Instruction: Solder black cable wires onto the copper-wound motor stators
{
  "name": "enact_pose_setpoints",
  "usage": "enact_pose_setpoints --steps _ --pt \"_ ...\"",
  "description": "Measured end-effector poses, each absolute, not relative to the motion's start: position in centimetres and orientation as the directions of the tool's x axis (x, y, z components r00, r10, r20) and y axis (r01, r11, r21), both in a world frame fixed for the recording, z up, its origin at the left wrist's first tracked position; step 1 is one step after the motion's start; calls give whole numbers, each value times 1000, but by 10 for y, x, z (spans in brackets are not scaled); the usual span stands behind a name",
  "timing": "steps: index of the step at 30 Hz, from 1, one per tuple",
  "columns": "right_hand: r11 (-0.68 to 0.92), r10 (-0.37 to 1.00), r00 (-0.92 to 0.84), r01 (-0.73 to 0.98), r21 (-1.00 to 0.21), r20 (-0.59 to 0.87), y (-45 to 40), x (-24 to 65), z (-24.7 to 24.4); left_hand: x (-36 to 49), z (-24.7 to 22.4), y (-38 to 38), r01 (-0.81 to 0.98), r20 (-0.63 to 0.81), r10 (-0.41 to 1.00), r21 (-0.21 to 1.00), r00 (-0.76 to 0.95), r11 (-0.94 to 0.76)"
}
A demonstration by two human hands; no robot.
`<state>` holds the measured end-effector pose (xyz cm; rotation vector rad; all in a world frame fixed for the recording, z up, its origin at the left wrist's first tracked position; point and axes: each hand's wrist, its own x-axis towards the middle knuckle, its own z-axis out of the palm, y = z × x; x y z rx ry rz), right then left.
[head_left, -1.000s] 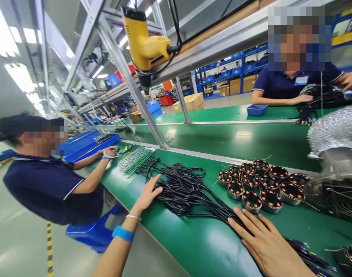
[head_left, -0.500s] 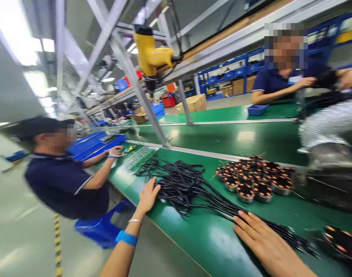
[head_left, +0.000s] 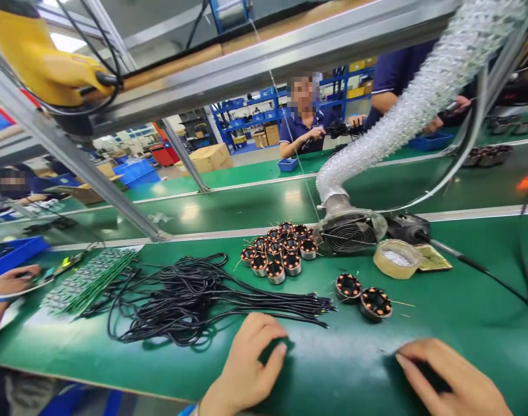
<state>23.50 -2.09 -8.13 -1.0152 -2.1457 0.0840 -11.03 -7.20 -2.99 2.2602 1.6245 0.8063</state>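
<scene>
My left hand [head_left: 252, 363] hovers over the front of the green bench, just below the cable ends. Its fingers are bent, the thumb stands apart, and nothing shows in its grasp. To the right, my right hand [head_left: 452, 370] is low over the bench top, thumb and forefinger tips close together, with no object visible between them. A tangled bundle of black cables [head_left: 181, 297] lies left of centre, its stripped ends fanned toward the right. Two copper-wound motor stators [head_left: 375, 304] sit between and beyond my hands. More stators [head_left: 275, 271] stand grouped behind the cable ends.
A fan [head_left: 353, 232] with a silvery duct [head_left: 389, 118] stands behind the stators. Beside it are a tape roll [head_left: 396, 259] and a dark corded tool [head_left: 409, 228]. Green circuit boards [head_left: 93, 280] lie left, near a co-worker's hand [head_left: 13, 282]. A yellow heat gun [head_left: 43, 58] hangs overhead.
The view has swung right. My left hand has left the far side of the cable tangle, and my right hand has come off the cables and moved right, past their ends.
</scene>
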Motion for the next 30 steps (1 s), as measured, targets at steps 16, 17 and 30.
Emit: enact_pose_setpoints --steps 16,17,30 --pt "376 747 -663 482 -791 -48 38 239 -55 -8 -16 20 768 -97 971 630 219 -110" --pt "378 699 -712 442 -813 -62 40 242 -52 -8 -14 17 738 -136 960 668 245 -93" --pt "603 561 -805 237 -762 193 42 196 -49 -25 -12 10 533 -268 906 844 327 57"
